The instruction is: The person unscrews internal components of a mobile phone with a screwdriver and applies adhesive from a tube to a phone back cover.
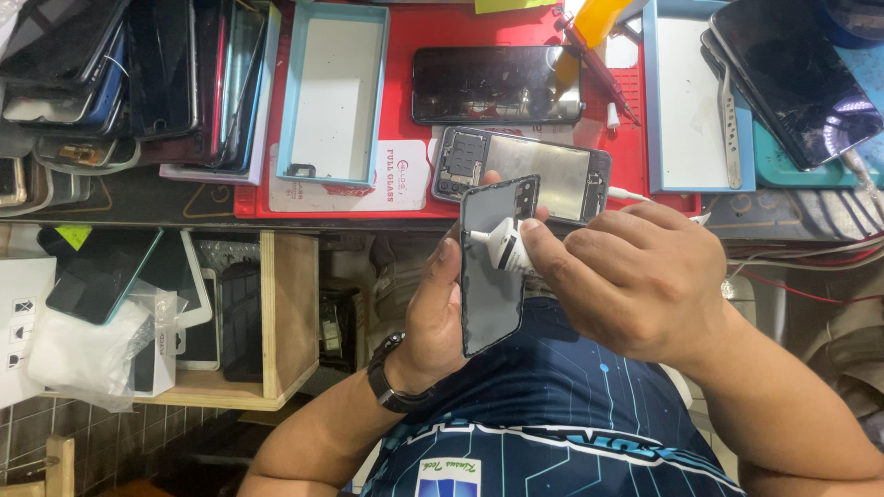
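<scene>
Below the near edge of the cluttered red work mat [405,198], I hold the phone back cover [491,276] upright in my left hand [433,317], long axis toward me; my right hand [635,281] pinches a white nozzle [502,247] against its inner face.

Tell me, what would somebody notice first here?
Probably the two hands in the middle: the left hand holds a grey phone back cover, and the right hand presses a small white tube against it. Behind, an opened phone lies on a red mat.
</scene>
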